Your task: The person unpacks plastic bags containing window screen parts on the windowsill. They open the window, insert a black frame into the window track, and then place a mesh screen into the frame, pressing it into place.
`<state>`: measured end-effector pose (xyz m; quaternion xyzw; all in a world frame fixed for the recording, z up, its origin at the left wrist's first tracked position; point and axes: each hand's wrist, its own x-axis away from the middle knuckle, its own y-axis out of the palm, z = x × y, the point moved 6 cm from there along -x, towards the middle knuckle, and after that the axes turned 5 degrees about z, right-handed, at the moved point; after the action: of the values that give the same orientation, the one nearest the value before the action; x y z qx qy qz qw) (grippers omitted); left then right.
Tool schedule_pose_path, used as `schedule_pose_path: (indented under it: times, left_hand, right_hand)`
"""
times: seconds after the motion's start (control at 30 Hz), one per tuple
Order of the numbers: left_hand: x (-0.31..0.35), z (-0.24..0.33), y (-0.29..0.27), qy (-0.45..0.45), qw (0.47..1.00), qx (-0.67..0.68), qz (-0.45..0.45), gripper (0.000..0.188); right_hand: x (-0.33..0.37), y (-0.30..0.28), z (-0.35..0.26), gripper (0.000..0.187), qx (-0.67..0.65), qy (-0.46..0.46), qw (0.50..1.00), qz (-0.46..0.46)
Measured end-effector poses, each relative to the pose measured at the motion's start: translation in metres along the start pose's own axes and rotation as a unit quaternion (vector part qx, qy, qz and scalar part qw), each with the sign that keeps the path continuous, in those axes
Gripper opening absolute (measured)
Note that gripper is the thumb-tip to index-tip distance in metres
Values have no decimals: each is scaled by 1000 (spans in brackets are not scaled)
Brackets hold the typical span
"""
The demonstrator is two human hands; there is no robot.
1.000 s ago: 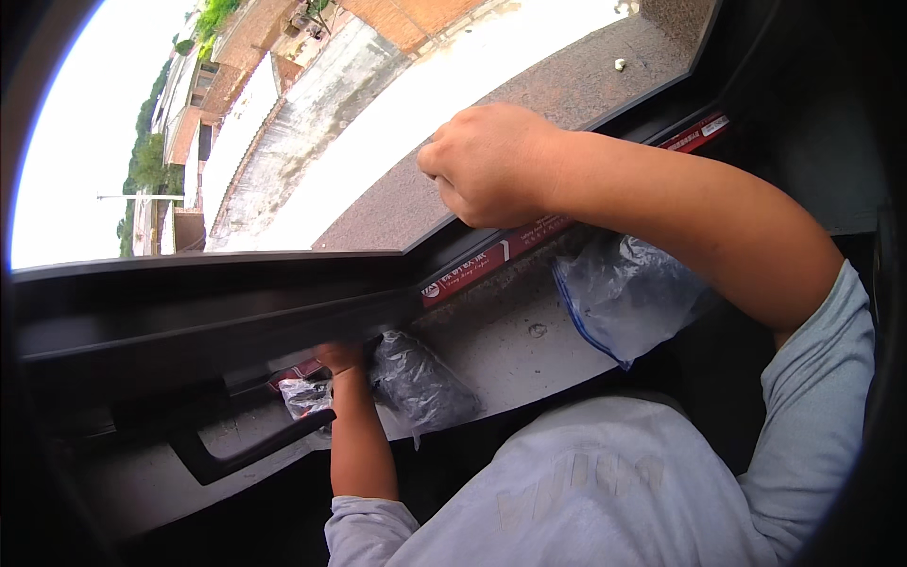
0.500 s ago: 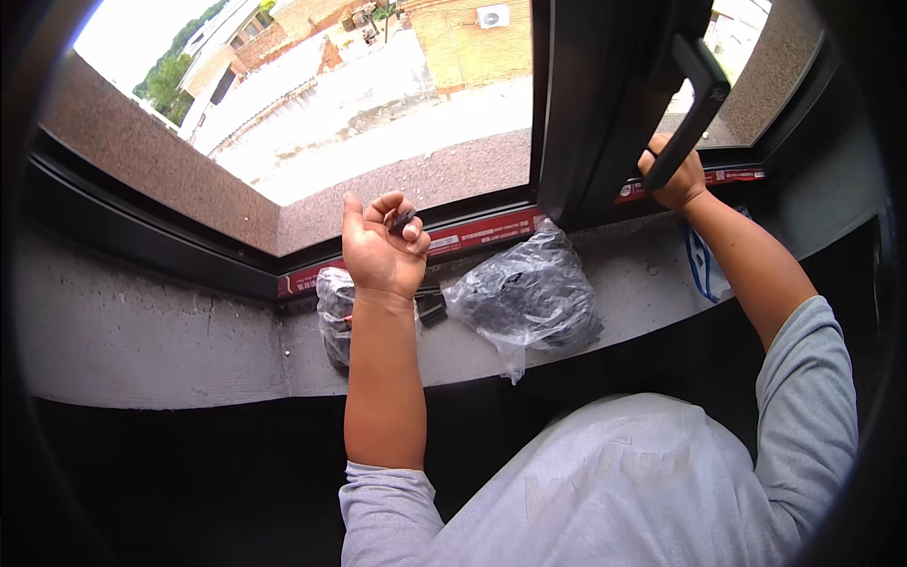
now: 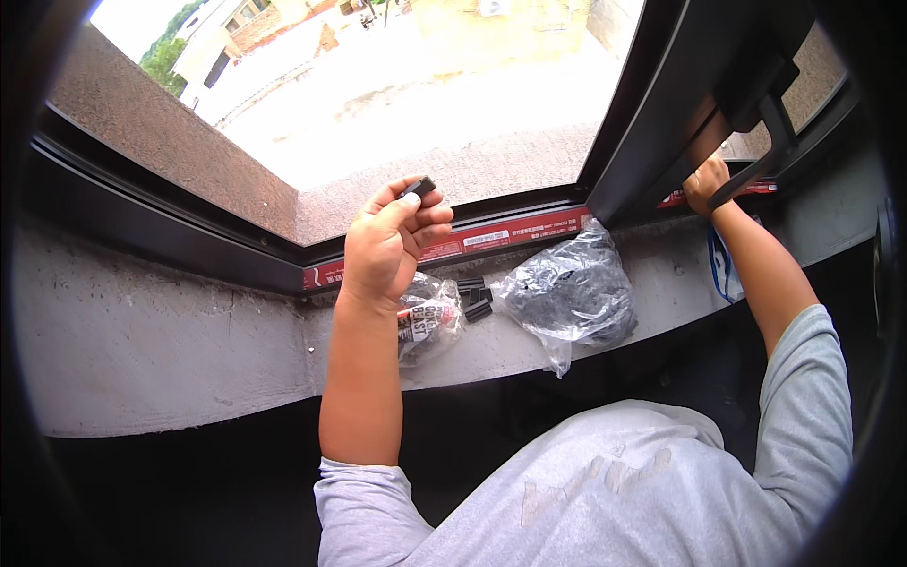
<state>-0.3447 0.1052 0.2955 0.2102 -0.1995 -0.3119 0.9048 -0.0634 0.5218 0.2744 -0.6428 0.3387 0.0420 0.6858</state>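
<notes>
My left hand (image 3: 392, 227) is raised in front of the glass, thumb and fingers pinching a small black block-shaped piece (image 3: 416, 188). On the right, my right hand (image 3: 707, 184) is curled against the dark window frame (image 3: 652, 113), beside the lower end of a black window handle (image 3: 780, 142). Its fingertips are partly hidden, so whatever they hold cannot be made out. Several similar black pieces (image 3: 475, 299) lie on the concrete sill (image 3: 472, 354) between two clear plastic bags. The larger bag (image 3: 572, 293) is full of dark pieces; the smaller bag (image 3: 430, 321) sits partly behind my left forearm.
Red printed tape (image 3: 491, 234) runs along the bottom of the frame. A blue-edged item (image 3: 723, 269) rests on the sill near my right forearm. Through the glass, a rough stone ledge (image 3: 453, 165) and buildings show outside.
My left hand has turned and lifted, showing the black piece between thumb and fingers. The handle has shifted right relative to my right hand, which now lies left of it. The view has shifted slightly.
</notes>
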Motion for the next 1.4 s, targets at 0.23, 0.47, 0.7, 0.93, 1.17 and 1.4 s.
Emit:
schedule_pose_path:
  times: [0.23,0.47,0.7,0.93,1.17,1.4]
  left_hand:
    - [-38,31,-23,-8,1000,-23,8,22]
    - [-58,41,-51,12,946,-307,99,13]
    - [-91,19,-53,25,784,-616,72,25]
    - [-101,0,-10,-83,598,-793,-84,23]
    - [-105,-9,-10,-157,625,-745,-174,36]
    - [-99,-7,-21,-204,680,-679,-188,41]
  right_hand:
    - [6,2,8,25,-35,-33,997,67]
    - [8,-2,2,26,-27,-60,997,35]
    - [-3,-18,-14,23,-63,-1,995,76]
    - [-5,-25,-20,22,-82,32,995,42]
    - [-6,-36,-37,24,-24,-56,994,94]
    - [-5,-39,-37,27,-23,-25,996,77]
